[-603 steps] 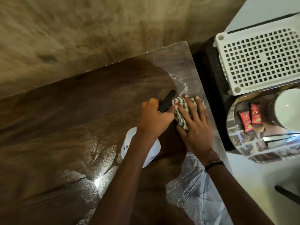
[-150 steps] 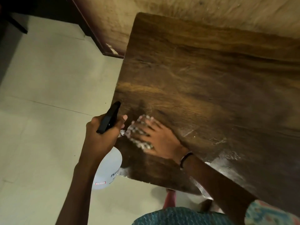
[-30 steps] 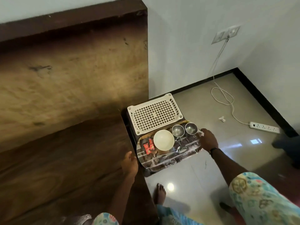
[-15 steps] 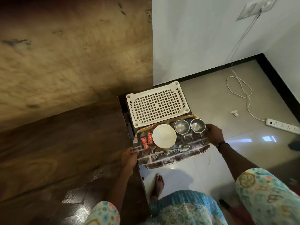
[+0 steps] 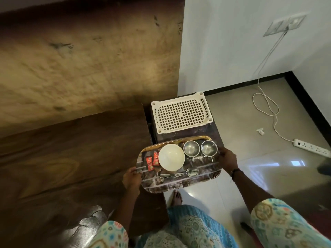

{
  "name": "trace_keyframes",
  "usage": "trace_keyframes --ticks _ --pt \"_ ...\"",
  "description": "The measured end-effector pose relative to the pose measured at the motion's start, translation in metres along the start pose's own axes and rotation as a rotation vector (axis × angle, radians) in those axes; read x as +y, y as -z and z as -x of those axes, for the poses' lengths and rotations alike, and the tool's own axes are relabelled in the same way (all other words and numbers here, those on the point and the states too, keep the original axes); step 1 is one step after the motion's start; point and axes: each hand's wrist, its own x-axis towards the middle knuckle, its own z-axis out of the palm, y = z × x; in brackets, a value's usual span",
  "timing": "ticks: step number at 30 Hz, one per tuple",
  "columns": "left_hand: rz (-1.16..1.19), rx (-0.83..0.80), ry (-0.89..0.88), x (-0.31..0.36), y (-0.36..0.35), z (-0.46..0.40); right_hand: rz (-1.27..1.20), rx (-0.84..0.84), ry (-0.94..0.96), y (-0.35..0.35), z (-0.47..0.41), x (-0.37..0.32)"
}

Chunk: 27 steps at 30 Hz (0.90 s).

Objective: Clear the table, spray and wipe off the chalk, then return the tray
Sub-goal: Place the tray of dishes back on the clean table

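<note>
A patterned tray [image 5: 180, 184] with a gold far rim is held at both ends. My left hand [image 5: 131, 178] grips its left edge and my right hand [image 5: 227, 159] grips its right edge. On it sit a white bowl [image 5: 171, 157], two steel cups [image 5: 191, 148] [image 5: 208, 148], two red sachets [image 5: 153, 161] and a spoon [image 5: 180, 173]. The tray overlaps the right edge of the dark wooden table [image 5: 71, 158], whose near surface shines wet. No chalk marks show on the table.
A white perforated basket [image 5: 180, 113] lies upside down on a dark low stand [image 5: 213, 130] beyond the tray. A white cable [image 5: 266, 104] and power strip [image 5: 311, 147] lie on the tiled floor at right. My bare foot [image 5: 176, 197] stands below the tray.
Both hands have closed on the tray's ends, and the tray has shifted left, toward me and partly over the table edge. Spray bottle and cloth from earlier are out of view.
</note>
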Motion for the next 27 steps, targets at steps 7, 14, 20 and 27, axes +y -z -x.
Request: trace_keyframes --ticks 7,14,20,27 --pt "0.181 0.093 -0.009 -0.029 0.09 0.004 -0.136 0.046 0.132 -0.02 0.081 -0.049" --pt "0.559 0.082 -0.021 -0.073 0.206 0.018 -0.283 0.013 0.225 -0.078 0.153 -0.078" --pt "0.718 0.096 -0.078 -0.129 0.321 0.024 -0.327 -0.057 0.289 -0.135 0.229 -0.114" --pt "0.931 0.206 -0.125 -0.192 0.431 0.01 -0.507 -0.217 0.328 -0.207 0.314 -0.167"
